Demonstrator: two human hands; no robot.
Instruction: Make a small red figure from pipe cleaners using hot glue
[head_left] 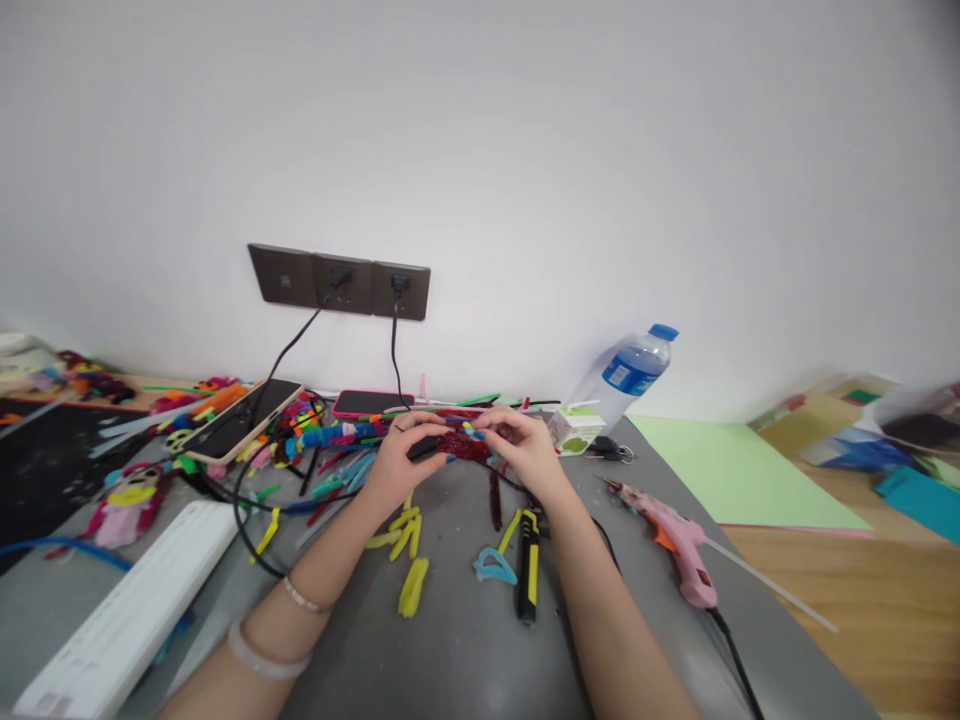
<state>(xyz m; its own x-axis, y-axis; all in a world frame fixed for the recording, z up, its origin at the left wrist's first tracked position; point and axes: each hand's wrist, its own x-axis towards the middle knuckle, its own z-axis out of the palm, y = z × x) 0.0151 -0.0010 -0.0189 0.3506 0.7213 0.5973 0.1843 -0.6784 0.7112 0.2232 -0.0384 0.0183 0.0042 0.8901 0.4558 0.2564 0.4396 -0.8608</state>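
My left hand [401,455] and my right hand [523,450] come together near the back of the grey table. Between their fingertips is a dark red, fuzzy pipe-cleaner piece [463,447], partly covered by the fingers. My left thumb and fingers curve around its left end. At its right end my right thumb and fingers pinch, with a small bit of blue and yellow showing beside them. Yellow pipe-cleaner pieces [411,588], a light blue loop [495,566] and a black-and-yellow utility knife [528,570] lie nearer to me, below the hands.
A pink glue gun [679,545], water bottle [634,375] and small green-white box [576,430] stand or lie right. Left are a white power strip [135,610], a phone [244,420], a pink doll figure [127,505], heaped pipe cleaners and looping black cables.
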